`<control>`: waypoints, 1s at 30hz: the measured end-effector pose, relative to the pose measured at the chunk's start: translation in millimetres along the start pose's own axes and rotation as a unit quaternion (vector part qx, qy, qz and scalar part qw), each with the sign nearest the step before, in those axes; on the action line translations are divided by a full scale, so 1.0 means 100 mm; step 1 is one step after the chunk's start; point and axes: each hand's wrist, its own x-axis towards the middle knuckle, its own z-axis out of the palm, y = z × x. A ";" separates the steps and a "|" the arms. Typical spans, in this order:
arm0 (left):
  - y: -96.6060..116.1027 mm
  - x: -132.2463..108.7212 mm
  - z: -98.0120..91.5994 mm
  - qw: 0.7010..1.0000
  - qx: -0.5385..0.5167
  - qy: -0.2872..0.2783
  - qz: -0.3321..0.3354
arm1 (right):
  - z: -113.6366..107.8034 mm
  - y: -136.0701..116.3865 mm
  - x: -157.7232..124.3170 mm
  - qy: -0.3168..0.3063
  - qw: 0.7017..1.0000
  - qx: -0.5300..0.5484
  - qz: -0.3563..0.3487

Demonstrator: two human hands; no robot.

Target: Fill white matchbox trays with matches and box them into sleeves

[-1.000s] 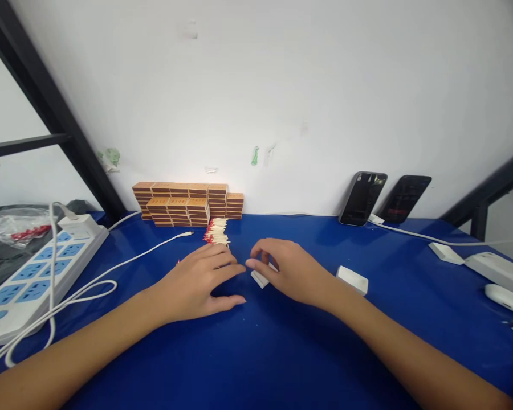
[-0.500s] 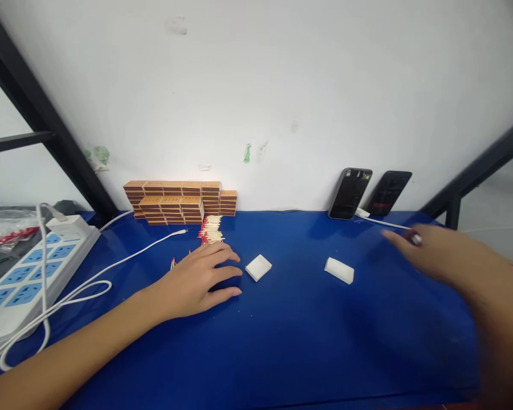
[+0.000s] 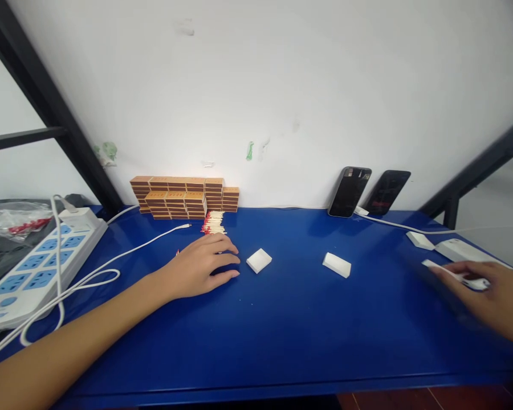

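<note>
My left hand (image 3: 207,265) rests on the blue table with its fingers apart and nothing in them. Loose red-tipped matches (image 3: 214,222) lie just beyond its fingers, and a few more show partly hidden behind the hand. To the right of its fingertips is a small white block-like piece (image 3: 259,261). A second white piece (image 3: 337,265) lies farther right. At the right edge, my right hand (image 3: 491,290) is closed around a narrow white object (image 3: 457,276), blurred, its kind unclear. Stacked matchboxes (image 3: 177,197) stand against the wall, behind the matches.
Two phones (image 3: 350,192) lean on the wall at the back right, with a white cable (image 3: 410,229) beside them. A white adapter-like piece (image 3: 419,240) and a long white box (image 3: 470,250) lie at the right. At left are a power strip (image 3: 29,273) and a looped cable (image 3: 106,273).
My right hand has moved right and nearer to me, and the white object in it shows more fully. The white items behind it have come into sight. My left hand stays in place.
</note>
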 end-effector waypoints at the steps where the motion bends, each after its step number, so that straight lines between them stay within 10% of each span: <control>1: -0.01 0.00 0.00 1.000 0.000 -0.003 -0.001 | -0.04 -0.16 0.07 -0.001 0.999 0.035 -0.013; 14: -0.04 -0.03 0.02 1.000 -0.003 -0.008 -0.001 | 0.10 -0.66 0.79 -0.110 0.988 -0.035 0.107; 23: -0.05 -0.04 0.02 1.000 -0.005 -0.004 -0.008 | -0.04 -1.39 0.29 -0.183 0.964 0.154 -0.118; 30: -0.06 -0.04 0.02 1.000 0.000 -0.013 -0.004 | -0.05 -1.43 0.52 -0.072 0.983 0.165 -0.026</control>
